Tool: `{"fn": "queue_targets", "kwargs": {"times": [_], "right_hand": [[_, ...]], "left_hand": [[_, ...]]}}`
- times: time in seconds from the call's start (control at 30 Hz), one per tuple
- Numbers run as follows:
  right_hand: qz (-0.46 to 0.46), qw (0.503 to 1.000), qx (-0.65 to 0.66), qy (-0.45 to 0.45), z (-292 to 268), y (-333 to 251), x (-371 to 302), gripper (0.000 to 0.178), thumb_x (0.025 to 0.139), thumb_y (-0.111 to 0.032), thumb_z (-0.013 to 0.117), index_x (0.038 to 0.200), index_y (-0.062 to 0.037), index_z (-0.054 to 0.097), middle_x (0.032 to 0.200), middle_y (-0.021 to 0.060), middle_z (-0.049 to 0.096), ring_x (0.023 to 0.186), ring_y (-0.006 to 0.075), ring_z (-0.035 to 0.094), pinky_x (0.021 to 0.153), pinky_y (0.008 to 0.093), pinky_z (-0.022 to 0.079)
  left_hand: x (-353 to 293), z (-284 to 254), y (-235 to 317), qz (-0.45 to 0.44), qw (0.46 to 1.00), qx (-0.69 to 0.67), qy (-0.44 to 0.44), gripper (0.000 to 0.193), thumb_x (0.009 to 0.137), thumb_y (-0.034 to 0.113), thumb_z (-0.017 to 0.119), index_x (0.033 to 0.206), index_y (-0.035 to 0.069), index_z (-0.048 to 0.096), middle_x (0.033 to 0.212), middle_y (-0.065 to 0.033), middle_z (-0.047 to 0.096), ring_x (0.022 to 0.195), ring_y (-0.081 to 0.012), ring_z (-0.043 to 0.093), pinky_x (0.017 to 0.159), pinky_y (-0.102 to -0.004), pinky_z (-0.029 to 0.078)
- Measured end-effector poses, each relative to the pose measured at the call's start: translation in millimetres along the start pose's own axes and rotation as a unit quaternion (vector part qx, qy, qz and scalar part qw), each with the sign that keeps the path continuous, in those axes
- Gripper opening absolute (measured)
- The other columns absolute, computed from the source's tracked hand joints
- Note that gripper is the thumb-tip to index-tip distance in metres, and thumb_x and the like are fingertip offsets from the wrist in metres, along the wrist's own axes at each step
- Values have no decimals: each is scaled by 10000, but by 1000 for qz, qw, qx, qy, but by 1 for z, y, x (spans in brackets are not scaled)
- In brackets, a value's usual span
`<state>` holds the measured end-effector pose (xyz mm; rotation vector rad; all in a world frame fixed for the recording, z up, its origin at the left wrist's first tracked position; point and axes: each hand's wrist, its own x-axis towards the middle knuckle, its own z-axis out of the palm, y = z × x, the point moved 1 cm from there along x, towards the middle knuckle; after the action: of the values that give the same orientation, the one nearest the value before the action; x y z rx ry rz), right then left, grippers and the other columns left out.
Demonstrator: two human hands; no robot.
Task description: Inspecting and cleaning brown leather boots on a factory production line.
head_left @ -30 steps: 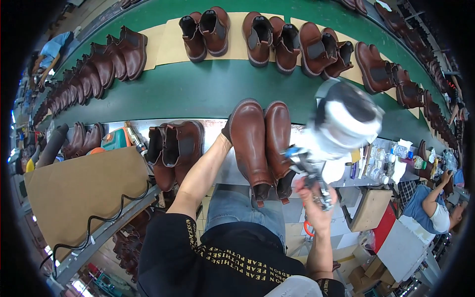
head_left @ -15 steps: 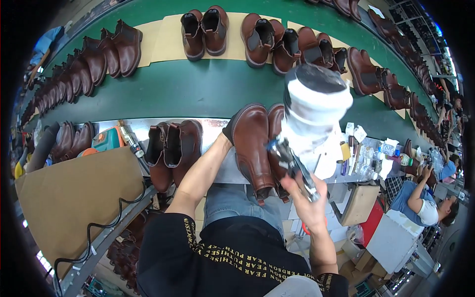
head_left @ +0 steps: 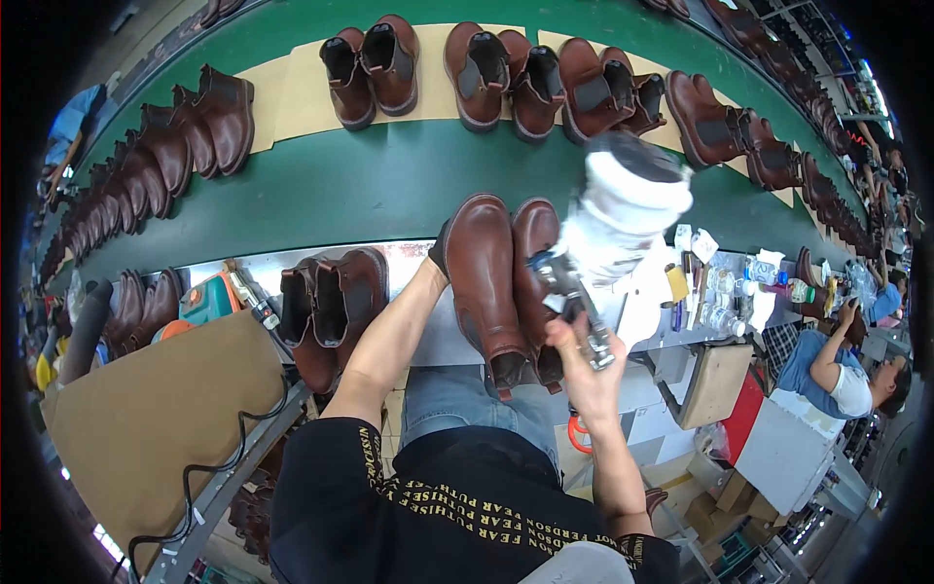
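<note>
Right hand [head_left: 581, 362] is closed around a metal spray gun [head_left: 574, 307], its white cup [head_left: 628, 209] blurred, just right of the brown boot pair [head_left: 501, 282] on the workbench. Left hand [head_left: 438, 255] is pressed at that pair's far left edge; its grip cannot be told. Beyond the pair, a green conveyor belt [head_left: 389, 185] is loaded with more boots [head_left: 375, 68].

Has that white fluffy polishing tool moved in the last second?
Yes. The white polishing tool has swung left, from beside the brown boots to over them.
</note>
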<state>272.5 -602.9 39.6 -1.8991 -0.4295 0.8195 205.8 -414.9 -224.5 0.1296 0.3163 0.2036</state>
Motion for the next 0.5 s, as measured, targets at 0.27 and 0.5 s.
{"fn": "queue_targets", "kwargs": {"times": [0.27, 0.5], "right_hand": [[-8, 999, -27, 33, -42, -12, -29, 220, 834, -139, 674, 700, -21, 545, 655, -12, 566, 575, 28, 439, 498, 219, 350], [42, 989, -39, 133, -43, -6, 2, 278, 835, -204, 684, 693, -7, 550, 626, -5, 562, 578, 49, 455, 518, 214, 368]], "left_hand": [[-9, -13, 1, -14, 998, 14, 62, 242, 931, 121, 477, 1158, 75, 544, 1096, -62, 597, 980, -152, 566, 909, -320, 468], [2, -29, -4, -10, 999, 32, 0, 232, 934, 126, 469, 1147, 71, 543, 1107, -61, 585, 998, -150, 543, 940, -322, 432]]}}
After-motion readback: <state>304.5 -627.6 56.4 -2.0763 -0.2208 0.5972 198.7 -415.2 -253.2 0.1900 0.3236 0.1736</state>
